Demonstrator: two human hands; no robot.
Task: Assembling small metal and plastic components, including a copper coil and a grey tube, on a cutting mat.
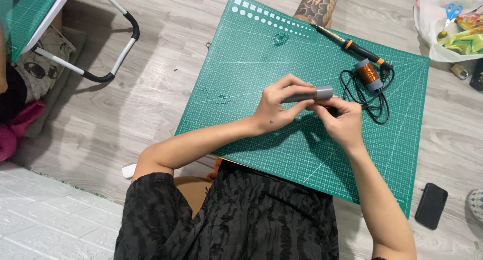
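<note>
My left hand (pixel 278 105) grips a short grey tube (pixel 313 94) with a thin copper band near its right end, holding it level over the green cutting mat (pixel 261 58). My right hand (pixel 340 120) meets the tube from below and the right, its fingertips pinched at the copper band. Whatever the right fingers pinch is too small to make out. Just right of the hands lies a spool of copper wire (pixel 368 74) on a coil of black cable (pixel 375 96). A soldering iron (pixel 352 45) with an orange and black handle lies beyond it.
The mat rests on my lap over a grey wood floor. A tattooed leg (pixel 317 6) of another person shows at the mat's far edge. A plastic bag with scissors (pixel 454 11) sits far right, a black phone (pixel 430 205) near right, a folding table leg (pixel 115 43) at left.
</note>
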